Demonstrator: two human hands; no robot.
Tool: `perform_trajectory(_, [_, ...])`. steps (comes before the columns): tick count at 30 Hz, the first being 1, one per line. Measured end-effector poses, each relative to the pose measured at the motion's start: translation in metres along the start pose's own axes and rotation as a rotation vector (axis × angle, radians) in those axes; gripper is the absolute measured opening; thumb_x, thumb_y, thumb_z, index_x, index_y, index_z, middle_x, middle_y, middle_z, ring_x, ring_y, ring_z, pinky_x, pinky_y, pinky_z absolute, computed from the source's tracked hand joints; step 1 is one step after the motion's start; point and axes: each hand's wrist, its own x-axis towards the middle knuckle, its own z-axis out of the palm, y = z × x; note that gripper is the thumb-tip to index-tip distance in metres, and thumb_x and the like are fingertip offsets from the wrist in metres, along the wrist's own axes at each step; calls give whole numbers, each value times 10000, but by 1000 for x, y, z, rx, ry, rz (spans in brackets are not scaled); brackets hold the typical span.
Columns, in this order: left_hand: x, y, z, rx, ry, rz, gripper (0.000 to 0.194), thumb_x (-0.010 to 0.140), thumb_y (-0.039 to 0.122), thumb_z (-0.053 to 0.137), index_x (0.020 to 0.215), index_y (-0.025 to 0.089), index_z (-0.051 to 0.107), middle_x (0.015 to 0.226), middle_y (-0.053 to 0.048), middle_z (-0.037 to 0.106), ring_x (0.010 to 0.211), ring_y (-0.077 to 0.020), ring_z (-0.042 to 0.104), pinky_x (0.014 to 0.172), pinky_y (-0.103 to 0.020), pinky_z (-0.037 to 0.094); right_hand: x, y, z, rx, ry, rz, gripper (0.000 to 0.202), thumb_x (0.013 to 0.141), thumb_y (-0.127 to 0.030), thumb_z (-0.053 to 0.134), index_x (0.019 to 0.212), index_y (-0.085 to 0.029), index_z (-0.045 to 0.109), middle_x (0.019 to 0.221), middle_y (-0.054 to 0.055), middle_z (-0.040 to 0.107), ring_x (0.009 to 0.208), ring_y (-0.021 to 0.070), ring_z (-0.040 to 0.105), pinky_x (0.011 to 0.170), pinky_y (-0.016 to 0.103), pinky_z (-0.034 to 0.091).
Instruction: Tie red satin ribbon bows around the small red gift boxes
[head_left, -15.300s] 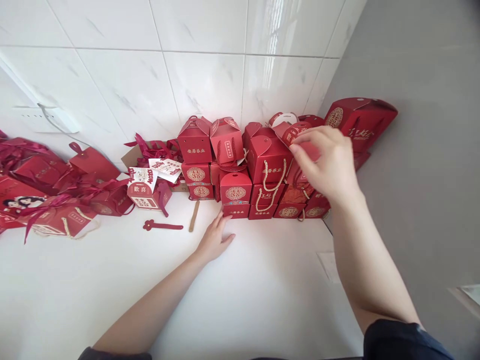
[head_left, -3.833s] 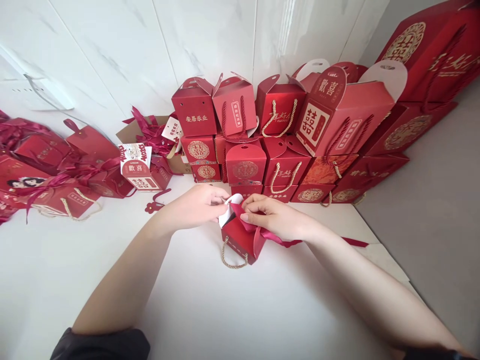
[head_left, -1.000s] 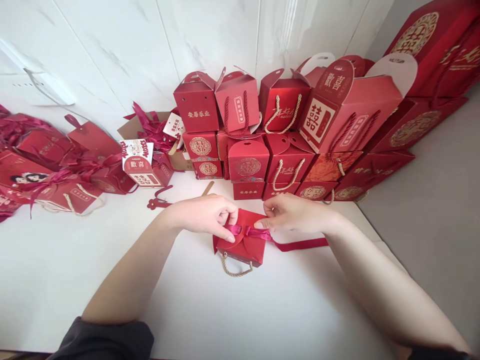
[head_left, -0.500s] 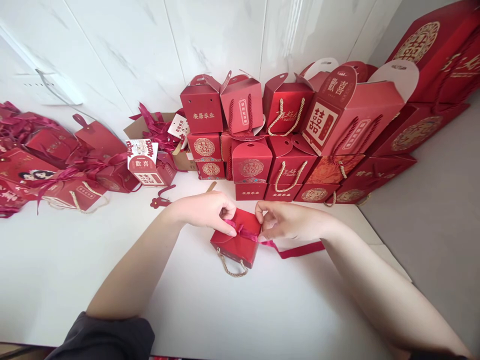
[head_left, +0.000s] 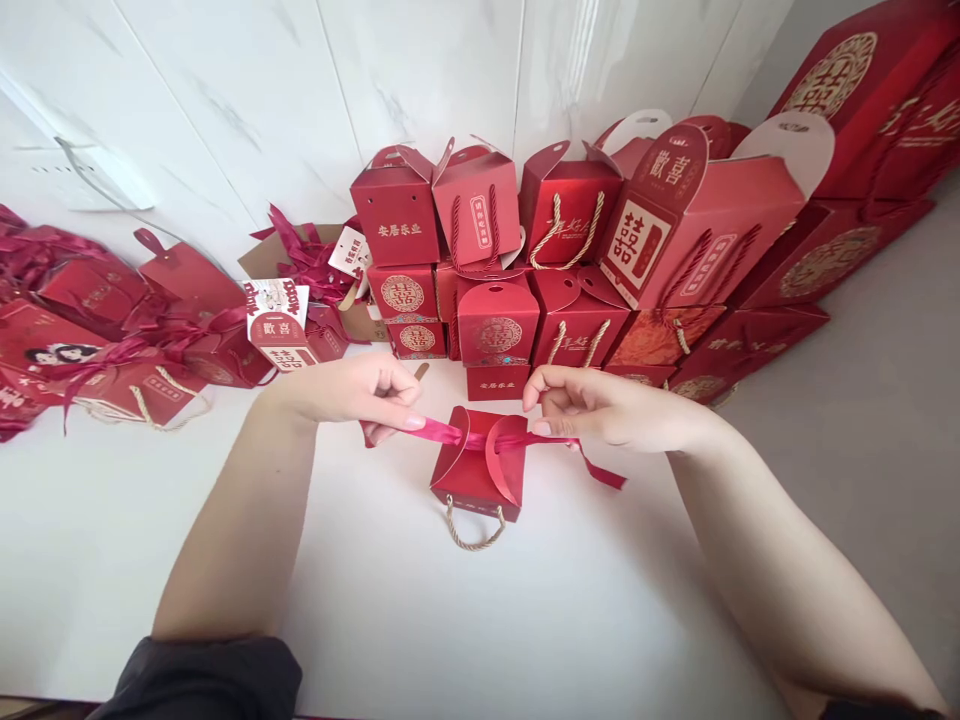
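A small red gift box (head_left: 471,478) stands on the white table, its curved top flaps partly raised and a twisted cord handle (head_left: 474,545) hanging toward me. Through the flaps runs a magenta ribbon (head_left: 442,431). Left of the box, my left hand (head_left: 375,395) pinches one end of the ribbon between thumb and fingers. My right hand (head_left: 589,408) grips the ribbon just right of the box, and a loose tail dangles below it. Between the two hands the ribbon looks stretched nearly straight.
Stacked red gift boxes (head_left: 499,325) line the wall behind, with larger ones (head_left: 810,260) at the right. Ribboned boxes (head_left: 142,385) heap up at the left. A tagged box (head_left: 281,335) stands near my left wrist. The white table (head_left: 420,630) spreads out in front.
My left hand has moved left off the box top, drawing the ribbon out. My right hand has shifted right and slightly up. The ribbon's right tail is shorter, and the flaps show more.
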Motion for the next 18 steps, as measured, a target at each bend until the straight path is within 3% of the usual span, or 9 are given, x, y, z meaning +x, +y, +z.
perform_trajectory(3, [-14,0,-7,-54,26,52,438,792,308,709,527,167,390,525,7,486,480,-97,503,464,-225,463,2,0,3,41,1,-44,284,883,-435,632,1015,-204,531,690,-56,439,591,85,405,538,218,357])
perform_trajectory(7, [-25,2,-11,-158,188,96,357,751,243,745,550,162,461,494,13,500,415,-69,461,389,-180,399,0,-4,2,113,-11,-64,241,871,-404,658,974,-201,579,683,-57,471,575,73,424,518,200,378])
perform_trajectory(10, [-27,3,-10,-303,268,154,163,772,247,726,733,187,579,462,23,574,338,-65,456,344,-156,362,-3,-10,0,141,-6,-120,203,868,-364,667,938,-174,679,737,-13,591,623,86,519,586,224,452])
perform_trajectory(12, [-26,3,-9,-355,281,208,115,797,270,703,867,202,644,529,-12,668,363,-102,543,357,-169,411,-4,-11,-2,172,19,-194,177,874,-315,665,948,-170,736,787,19,663,689,108,586,661,248,486])
perform_trajectory(15, [-24,1,-7,-357,242,306,166,790,311,696,870,170,733,711,-109,759,561,-218,709,497,-264,563,-2,-9,-2,262,47,-313,153,887,-241,639,955,-198,770,859,42,722,779,136,642,730,272,508])
perform_trajectory(18, [-27,3,-5,-317,167,372,221,779,319,700,926,174,777,870,-153,775,776,-304,751,683,-373,621,3,-5,1,315,58,-384,143,871,-202,656,950,-215,775,942,51,741,844,150,671,763,281,528])
